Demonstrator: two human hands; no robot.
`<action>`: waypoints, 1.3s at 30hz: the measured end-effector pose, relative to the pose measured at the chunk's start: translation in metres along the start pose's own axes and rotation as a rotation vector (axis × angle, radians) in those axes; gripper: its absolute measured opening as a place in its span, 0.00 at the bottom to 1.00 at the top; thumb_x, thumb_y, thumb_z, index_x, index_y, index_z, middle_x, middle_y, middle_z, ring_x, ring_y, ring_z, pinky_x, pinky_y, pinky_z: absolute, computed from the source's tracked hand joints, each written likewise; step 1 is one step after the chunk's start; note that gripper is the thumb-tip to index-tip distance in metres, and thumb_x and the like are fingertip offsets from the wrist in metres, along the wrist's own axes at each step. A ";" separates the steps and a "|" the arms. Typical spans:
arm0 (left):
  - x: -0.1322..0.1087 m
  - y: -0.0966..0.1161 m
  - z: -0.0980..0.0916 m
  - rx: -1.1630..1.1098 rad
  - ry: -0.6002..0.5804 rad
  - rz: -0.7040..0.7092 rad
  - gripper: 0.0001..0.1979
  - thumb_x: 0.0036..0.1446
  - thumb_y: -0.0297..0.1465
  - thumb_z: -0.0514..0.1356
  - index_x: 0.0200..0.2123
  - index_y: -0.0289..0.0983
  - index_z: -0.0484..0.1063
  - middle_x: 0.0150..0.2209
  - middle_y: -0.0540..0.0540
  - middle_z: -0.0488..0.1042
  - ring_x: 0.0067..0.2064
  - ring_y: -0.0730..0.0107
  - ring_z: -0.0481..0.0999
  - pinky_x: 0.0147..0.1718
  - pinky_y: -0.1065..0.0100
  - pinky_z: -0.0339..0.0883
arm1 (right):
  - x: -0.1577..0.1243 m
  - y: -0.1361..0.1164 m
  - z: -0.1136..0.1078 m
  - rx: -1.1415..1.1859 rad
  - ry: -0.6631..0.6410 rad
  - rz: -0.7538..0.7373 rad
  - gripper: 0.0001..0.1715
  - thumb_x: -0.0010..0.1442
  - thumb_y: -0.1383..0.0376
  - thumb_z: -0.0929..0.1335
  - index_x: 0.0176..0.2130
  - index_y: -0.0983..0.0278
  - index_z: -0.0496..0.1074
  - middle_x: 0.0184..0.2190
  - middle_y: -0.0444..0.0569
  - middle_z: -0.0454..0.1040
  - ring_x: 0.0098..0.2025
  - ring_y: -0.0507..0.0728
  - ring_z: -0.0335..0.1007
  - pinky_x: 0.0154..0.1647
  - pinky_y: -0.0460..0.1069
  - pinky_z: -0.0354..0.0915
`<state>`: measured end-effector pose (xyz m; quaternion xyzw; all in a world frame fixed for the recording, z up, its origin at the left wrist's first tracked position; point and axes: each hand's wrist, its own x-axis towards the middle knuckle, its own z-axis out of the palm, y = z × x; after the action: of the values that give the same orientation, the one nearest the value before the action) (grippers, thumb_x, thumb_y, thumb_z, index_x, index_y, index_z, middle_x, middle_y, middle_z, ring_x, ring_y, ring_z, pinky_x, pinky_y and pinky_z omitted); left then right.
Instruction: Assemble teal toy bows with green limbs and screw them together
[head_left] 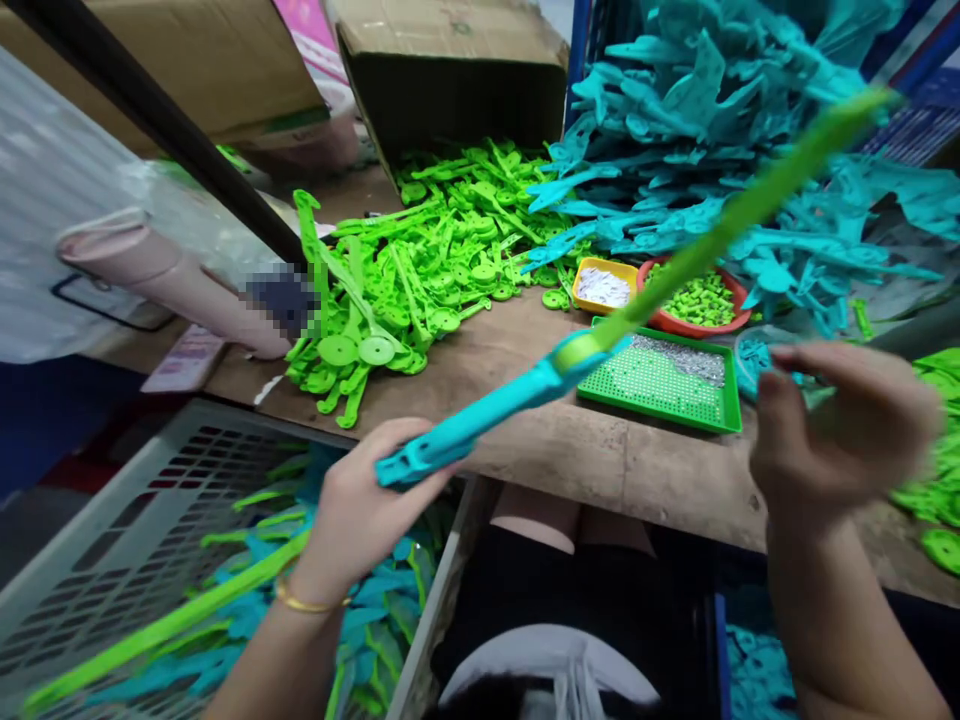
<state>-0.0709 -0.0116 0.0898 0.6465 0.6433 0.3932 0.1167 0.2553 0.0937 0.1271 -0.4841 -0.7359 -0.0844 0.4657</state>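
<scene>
My left hand [375,510] is wrapped round the lower end of a turquoise plastic piece [487,410]. A long green arm [750,215] joins its upper end and slants up to the right, blurred toward the tip. My right hand [840,430] is raised at the right, clear of that piece, its thumb and index finger curled toward each other; blur hides whether anything small is between them. Between the hands, a green tray [660,400] holds small metallic bits. Behind it stand a yellow dish [606,285] with thin pale parts and a red bowl [694,298] of small green pieces.
Green parts [450,250] are heaped on the wooden table [555,450], with turquoise parts [675,120] piled behind at right. An open carton [457,90] stands at the back. A crate [150,520] of assembled pieces sits lower left. A dark bar [172,120] crosses the upper left.
</scene>
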 end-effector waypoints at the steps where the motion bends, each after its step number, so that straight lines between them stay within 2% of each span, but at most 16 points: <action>1: -0.003 -0.012 -0.006 0.003 0.020 -0.047 0.17 0.51 0.40 0.66 0.44 0.44 0.71 0.37 0.50 0.76 0.37 0.62 0.78 0.38 0.63 0.74 | 0.014 0.011 0.021 0.025 0.021 0.077 0.17 0.62 0.62 0.64 0.51 0.60 0.64 0.44 0.55 0.73 0.45 0.59 0.70 0.49 0.57 0.67; 3: -0.011 -0.032 -0.012 -0.004 0.097 -0.114 0.22 0.51 0.40 0.67 0.49 0.45 0.69 0.41 0.48 0.76 0.39 0.60 0.78 0.38 0.62 0.74 | 0.044 0.033 0.073 -0.047 -0.344 0.211 0.15 0.63 0.62 0.62 0.46 0.64 0.71 0.43 0.55 0.75 0.43 0.58 0.72 0.45 0.54 0.67; 4: -0.014 -0.038 -0.012 -0.017 0.136 -0.137 0.25 0.51 0.40 0.66 0.52 0.45 0.67 0.43 0.46 0.75 0.41 0.59 0.78 0.39 0.62 0.74 | 0.059 0.042 0.101 -0.129 -0.555 0.241 0.16 0.63 0.63 0.61 0.47 0.65 0.72 0.46 0.55 0.75 0.47 0.58 0.72 0.49 0.53 0.66; 5: -0.016 -0.042 -0.009 -0.030 0.171 -0.159 0.26 0.52 0.39 0.66 0.54 0.45 0.66 0.45 0.45 0.75 0.43 0.59 0.77 0.40 0.61 0.74 | 0.072 0.050 0.128 -0.159 -0.638 0.255 0.16 0.62 0.65 0.62 0.46 0.66 0.74 0.46 0.55 0.76 0.48 0.59 0.72 0.51 0.53 0.65; 8: -0.019 -0.048 0.000 -0.039 0.194 -0.204 0.24 0.54 0.38 0.65 0.54 0.43 0.67 0.48 0.45 0.74 0.45 0.60 0.77 0.43 0.62 0.73 | 0.097 0.061 0.193 -0.211 -0.762 0.271 0.17 0.58 0.67 0.64 0.45 0.69 0.76 0.46 0.63 0.76 0.48 0.65 0.72 0.49 0.56 0.64; 10: -0.019 -0.049 0.005 -0.020 0.182 -0.208 0.22 0.55 0.38 0.65 0.52 0.42 0.68 0.48 0.46 0.74 0.44 0.62 0.78 0.43 0.62 0.73 | 0.102 0.062 0.217 -0.230 -0.811 0.272 0.18 0.56 0.67 0.66 0.44 0.72 0.76 0.46 0.66 0.76 0.48 0.67 0.72 0.48 0.56 0.63; 12: -0.018 -0.050 0.006 -0.009 0.192 -0.207 0.22 0.55 0.37 0.65 0.52 0.41 0.68 0.47 0.46 0.75 0.43 0.64 0.78 0.43 0.64 0.72 | 0.101 0.061 0.227 -0.233 -0.844 0.271 0.18 0.53 0.68 0.68 0.43 0.73 0.76 0.45 0.68 0.76 0.48 0.67 0.73 0.47 0.55 0.62; 17: -0.022 -0.050 0.005 0.007 0.226 -0.236 0.18 0.54 0.36 0.66 0.47 0.40 0.69 0.40 0.48 0.76 0.36 0.69 0.77 0.38 0.69 0.72 | 0.101 0.067 0.220 -0.154 -0.821 0.262 0.19 0.57 0.62 0.64 0.40 0.73 0.77 0.41 0.68 0.77 0.44 0.62 0.74 0.40 0.53 0.60; 22: -0.026 -0.043 0.008 -0.060 0.215 -0.210 0.22 0.55 0.36 0.65 0.52 0.40 0.68 0.48 0.44 0.75 0.44 0.65 0.77 0.44 0.67 0.71 | 0.111 0.068 0.206 -0.023 -0.581 0.324 0.21 0.56 0.58 0.65 0.37 0.74 0.76 0.39 0.72 0.76 0.41 0.62 0.74 0.38 0.55 0.61; 26: -0.025 -0.035 0.018 -0.147 0.202 -0.217 0.23 0.55 0.37 0.65 0.53 0.40 0.68 0.51 0.44 0.75 0.48 0.63 0.77 0.46 0.66 0.70 | 0.076 0.016 0.173 0.215 -0.351 0.378 0.19 0.61 0.58 0.62 0.44 0.69 0.68 0.38 0.61 0.76 0.33 0.52 0.75 0.33 0.48 0.66; 27: -0.024 -0.032 0.021 -0.164 0.192 -0.219 0.22 0.55 0.37 0.65 0.53 0.40 0.69 0.50 0.44 0.75 0.48 0.63 0.76 0.46 0.66 0.70 | 0.059 -0.005 0.162 0.497 -0.290 0.420 0.15 0.60 0.58 0.64 0.42 0.67 0.68 0.35 0.57 0.77 0.31 0.52 0.75 0.32 0.48 0.68; 28: -0.024 -0.029 0.025 -0.183 0.183 -0.222 0.22 0.55 0.37 0.65 0.52 0.40 0.70 0.50 0.44 0.75 0.48 0.63 0.77 0.46 0.66 0.70 | 0.042 -0.027 0.151 0.740 -0.309 0.428 0.13 0.59 0.58 0.66 0.38 0.65 0.68 0.32 0.52 0.76 0.30 0.53 0.75 0.32 0.49 0.69; 30: -0.022 -0.022 0.033 -0.231 0.167 -0.227 0.23 0.54 0.37 0.66 0.52 0.40 0.70 0.50 0.44 0.75 0.49 0.62 0.76 0.46 0.66 0.70 | 0.008 -0.065 0.134 0.941 -0.440 0.399 0.12 0.56 0.57 0.69 0.34 0.63 0.69 0.27 0.45 0.74 0.27 0.53 0.73 0.29 0.49 0.70; 33: -0.020 -0.011 0.042 -0.302 0.165 -0.242 0.26 0.53 0.37 0.67 0.54 0.41 0.67 0.53 0.44 0.73 0.53 0.61 0.74 0.49 0.65 0.69 | -0.023 -0.093 0.123 0.853 -0.390 0.340 0.09 0.57 0.59 0.69 0.32 0.63 0.71 0.27 0.45 0.73 0.28 0.52 0.71 0.30 0.49 0.69; 36: -0.020 -0.003 0.046 -0.343 0.168 -0.241 0.27 0.52 0.37 0.67 0.55 0.41 0.66 0.53 0.44 0.73 0.53 0.61 0.74 0.50 0.64 0.69 | -0.031 -0.093 0.123 0.775 -0.287 0.343 0.09 0.59 0.59 0.67 0.32 0.63 0.70 0.28 0.46 0.72 0.30 0.52 0.70 0.32 0.49 0.68; 39: -0.021 0.001 0.048 -0.364 0.169 -0.228 0.24 0.53 0.36 0.66 0.53 0.40 0.69 0.52 0.44 0.74 0.50 0.63 0.76 0.48 0.65 0.70 | -0.032 -0.087 0.122 0.742 -0.269 0.324 0.09 0.60 0.59 0.66 0.32 0.62 0.68 0.29 0.46 0.72 0.30 0.52 0.69 0.32 0.49 0.67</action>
<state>-0.0355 -0.0145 0.0516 0.5028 0.6381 0.5398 0.2208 0.1154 0.0986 0.0633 -0.3996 -0.6851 0.3243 0.5156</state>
